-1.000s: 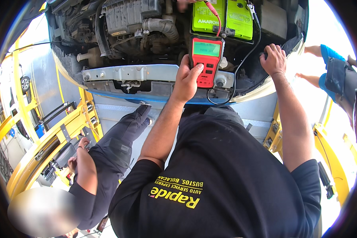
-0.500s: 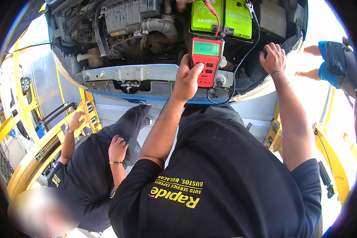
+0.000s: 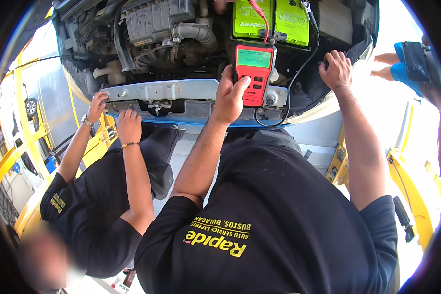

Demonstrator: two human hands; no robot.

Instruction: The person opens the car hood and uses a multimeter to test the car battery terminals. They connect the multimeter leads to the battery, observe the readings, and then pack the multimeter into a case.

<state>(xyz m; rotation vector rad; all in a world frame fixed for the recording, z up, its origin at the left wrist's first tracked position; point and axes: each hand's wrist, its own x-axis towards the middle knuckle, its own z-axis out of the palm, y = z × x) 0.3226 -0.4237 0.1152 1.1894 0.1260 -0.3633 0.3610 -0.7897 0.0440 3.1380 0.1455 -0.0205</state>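
Observation:
My left hand (image 3: pixel 229 100) is wrapped round the left side of a red handheld battery tester (image 3: pixel 260 93), its thumb on the front near the buttons. The tester's screen is lit green. A red lead (image 3: pixel 260 17) and a black lead (image 3: pixel 302 68) run by it. Just beyond stands a bright green car battery (image 3: pixel 293 32), with a metal clamp at its far right corner. My right hand (image 3: pixel 337 71) rests palm down on the dark edge at the front right of the engine bay, fingers slightly apart and holding nothing.
A co-worker (image 3: pixel 93 196) leans in at my left, both hands by the silver crossbar (image 3: pixel 166 90). The engine (image 3: pixel 154 22) fills the bay's far left. Yellow lift frames (image 3: pixel 416 196) stand on both sides. Another person (image 3: pixel 414 68) is at the far right.
The co-worker has leaned toward the car and brought both hands up to its front edge. The text on the tester's screen has changed. My hands have hardly moved.

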